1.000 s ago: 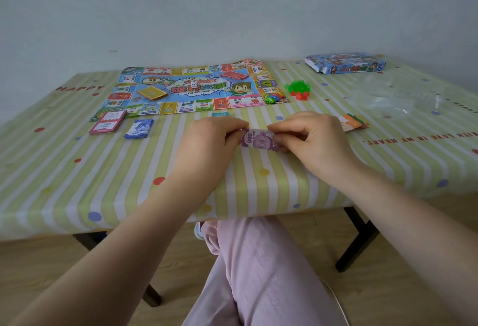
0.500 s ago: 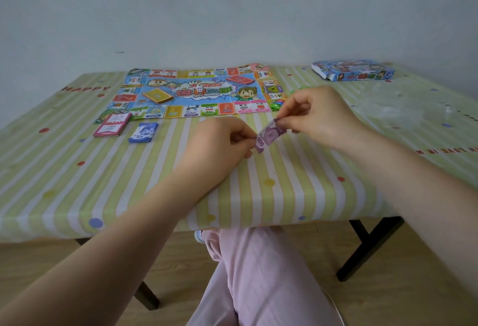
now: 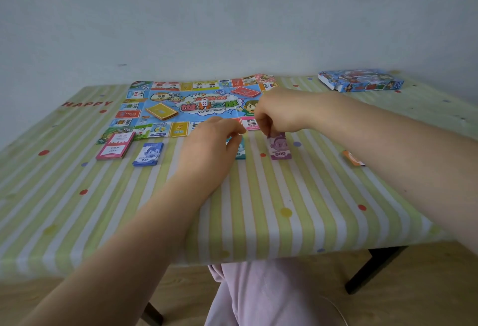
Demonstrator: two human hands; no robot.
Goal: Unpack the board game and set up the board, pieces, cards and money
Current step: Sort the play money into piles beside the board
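The game board lies flat at the back of the table, with a yellow card deck, a red card deck and a white die on it. In front of the board, my right hand pinches the far end of the purple 500 notes, which touch the tablecloth. My left hand hovers with loosely curled fingers over a teal note stack, hiding most of it. A blue 10 note stack and a pink card stack lie to the left.
The blue game box sits at the back right corner. An orange stack shows partly behind my right forearm. The striped tablecloth covers the table, whose front edge is near my lap.
My right hand carried the purple notes forward from near the table edge and set them down beside the teal stack. My left hand let go of them and moved over the teal stack.
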